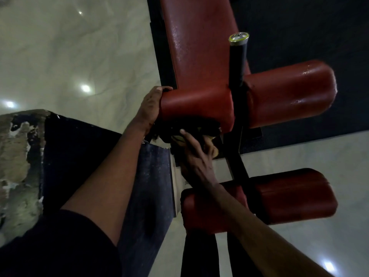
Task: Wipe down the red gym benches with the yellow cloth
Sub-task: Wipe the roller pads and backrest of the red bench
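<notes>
A red gym bench [191,47] runs up the middle of the view, its pad shining wet. Four red roller pads sit on a black post: an upper left roller [197,104], an upper right roller [289,92], and two lower rollers [293,196]. My left hand [149,108] cups the outer end of the upper left roller. My right hand [196,150] presses a bunched yellow cloth [211,145] against the underside of that roller. Most of the cloth is hidden in shadow under my fingers.
A black post with a chrome cap [238,40] rises between the upper rollers. Dark rubber matting [299,27] lies under the bench. Pale glossy marble floor [69,56] spreads to the left. A worn dark mat [79,156] with a flaking edge lies at lower left.
</notes>
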`<state>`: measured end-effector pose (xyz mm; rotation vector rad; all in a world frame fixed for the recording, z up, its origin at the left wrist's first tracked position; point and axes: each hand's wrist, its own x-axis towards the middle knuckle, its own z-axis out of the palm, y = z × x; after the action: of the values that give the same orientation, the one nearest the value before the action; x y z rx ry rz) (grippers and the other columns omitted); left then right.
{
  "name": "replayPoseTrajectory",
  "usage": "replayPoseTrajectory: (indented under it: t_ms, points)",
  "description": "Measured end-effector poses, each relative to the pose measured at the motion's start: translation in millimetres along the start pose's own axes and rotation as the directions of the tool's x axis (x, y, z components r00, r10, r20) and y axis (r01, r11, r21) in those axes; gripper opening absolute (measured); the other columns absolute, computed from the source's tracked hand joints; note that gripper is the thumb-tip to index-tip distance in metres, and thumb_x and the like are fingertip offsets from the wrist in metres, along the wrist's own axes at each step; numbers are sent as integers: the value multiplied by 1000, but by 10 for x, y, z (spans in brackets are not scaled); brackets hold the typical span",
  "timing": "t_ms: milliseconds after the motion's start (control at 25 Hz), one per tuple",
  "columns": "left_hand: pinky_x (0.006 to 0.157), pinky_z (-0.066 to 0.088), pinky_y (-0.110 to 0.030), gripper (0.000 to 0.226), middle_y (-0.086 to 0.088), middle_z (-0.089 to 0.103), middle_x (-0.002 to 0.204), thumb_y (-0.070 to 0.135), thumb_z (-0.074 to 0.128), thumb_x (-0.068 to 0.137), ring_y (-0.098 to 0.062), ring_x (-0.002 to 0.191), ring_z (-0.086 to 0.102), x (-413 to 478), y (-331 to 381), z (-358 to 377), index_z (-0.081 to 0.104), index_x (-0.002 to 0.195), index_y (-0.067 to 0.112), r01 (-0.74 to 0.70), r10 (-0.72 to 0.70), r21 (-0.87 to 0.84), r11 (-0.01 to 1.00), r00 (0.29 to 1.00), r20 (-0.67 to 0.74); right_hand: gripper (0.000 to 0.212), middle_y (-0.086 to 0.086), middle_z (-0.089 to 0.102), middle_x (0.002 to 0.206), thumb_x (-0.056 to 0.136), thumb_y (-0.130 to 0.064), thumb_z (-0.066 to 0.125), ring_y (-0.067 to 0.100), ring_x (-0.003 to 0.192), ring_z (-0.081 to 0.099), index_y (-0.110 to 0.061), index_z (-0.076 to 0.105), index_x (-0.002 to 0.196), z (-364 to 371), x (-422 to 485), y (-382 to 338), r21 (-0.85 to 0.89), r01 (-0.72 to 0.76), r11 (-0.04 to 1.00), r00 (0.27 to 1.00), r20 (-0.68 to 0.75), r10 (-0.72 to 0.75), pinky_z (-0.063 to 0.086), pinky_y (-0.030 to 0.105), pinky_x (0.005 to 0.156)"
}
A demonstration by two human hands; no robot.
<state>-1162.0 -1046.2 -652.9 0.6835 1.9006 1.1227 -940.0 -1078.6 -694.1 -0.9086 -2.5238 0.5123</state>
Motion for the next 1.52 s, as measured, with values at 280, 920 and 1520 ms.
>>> replayPoseTrajectory:
  t_ms: [280,920,1520]
  points:
    - [75,46,-7,39,-5,60,133,28,26,111,-13,112,58,8,86,-88,64,119,25,58,-61,76,995,998,27,60,-5,33,149,85,-20,47,32,122,37,-28,46,144,-4,-20,175,-175,317,932,948,78,-308,39,46,89]
    - [97,43,-45,56,-18,66,113,55,30,99,-37,108,59,-17,655,1173,61,113,11,-258,331,826,502,939,92,44,-8,47,144,81,-24,60,26,129,42,-34,62,124,-1609,1046,1420,-144,-379,914,922,-146,359,34,39,99]
    - [80,47,-37,47,-4,73,105,57,44,98,-31,93,67,17,661,1320,72,109,21,-292,498,871,396,865,64,38,-5,63,117,86,-44,56,23,112,54,-28,59,120,-1681,1719,1701,-119,-307,944,939,126,321,33,47,96]
